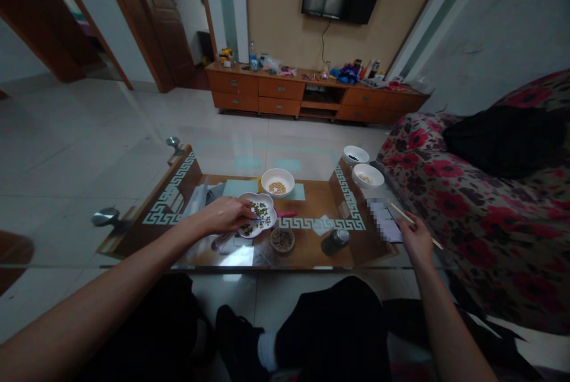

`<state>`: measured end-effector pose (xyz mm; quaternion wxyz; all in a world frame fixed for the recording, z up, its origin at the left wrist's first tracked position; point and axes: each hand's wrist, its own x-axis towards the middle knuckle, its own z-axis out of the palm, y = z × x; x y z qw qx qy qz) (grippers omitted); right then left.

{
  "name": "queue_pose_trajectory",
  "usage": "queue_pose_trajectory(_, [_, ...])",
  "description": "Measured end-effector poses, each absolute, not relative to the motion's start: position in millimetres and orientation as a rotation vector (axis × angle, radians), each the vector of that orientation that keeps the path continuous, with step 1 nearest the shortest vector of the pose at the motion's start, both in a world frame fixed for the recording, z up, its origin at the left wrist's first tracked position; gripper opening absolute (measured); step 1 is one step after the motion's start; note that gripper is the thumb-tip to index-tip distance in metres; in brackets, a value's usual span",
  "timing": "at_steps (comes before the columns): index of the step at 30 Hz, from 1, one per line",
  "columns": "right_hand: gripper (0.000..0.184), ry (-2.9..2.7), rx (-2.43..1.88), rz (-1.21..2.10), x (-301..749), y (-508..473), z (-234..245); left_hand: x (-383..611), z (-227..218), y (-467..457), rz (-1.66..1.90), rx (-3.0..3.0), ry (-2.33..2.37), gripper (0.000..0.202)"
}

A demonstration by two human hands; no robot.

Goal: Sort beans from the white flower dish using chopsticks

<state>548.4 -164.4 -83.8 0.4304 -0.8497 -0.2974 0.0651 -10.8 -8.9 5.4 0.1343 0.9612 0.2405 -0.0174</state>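
Note:
My left hand [234,214] reaches over a white flower-shaped plate [269,202] that holds many small dark green pieces, perhaps beans. Its fingers are pinched together above the plate's left half, and whatever they hold is too small to make out. On the right, my right hand [416,238] is closed around light wooden chopsticks [402,212], held slantwise beside a phone-like flat thing [388,224], partly blurred out. A small bowl of mixed grains [282,240] stands just in front of the plate. Behind it is a white bowl [278,174] with yellowish beans.
Two more white bowls, one with pale pieces [368,176] and one with dark pieces [355,155], stand at the glass table's [312,260] right side. A dark can-like jar [336,241] is near the front. A floral sofa [445,162] borders the right; a TV cabinet [278,90] stands beyond.

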Motion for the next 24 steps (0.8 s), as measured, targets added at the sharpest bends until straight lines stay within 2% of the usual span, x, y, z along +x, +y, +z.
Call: queue_pose_trajectory(24, [0.080, -0.830, -2.069, 0.146, 562, -166, -100, -11, -3, -2, -0.061, 2.746, 0.679, 0.027])
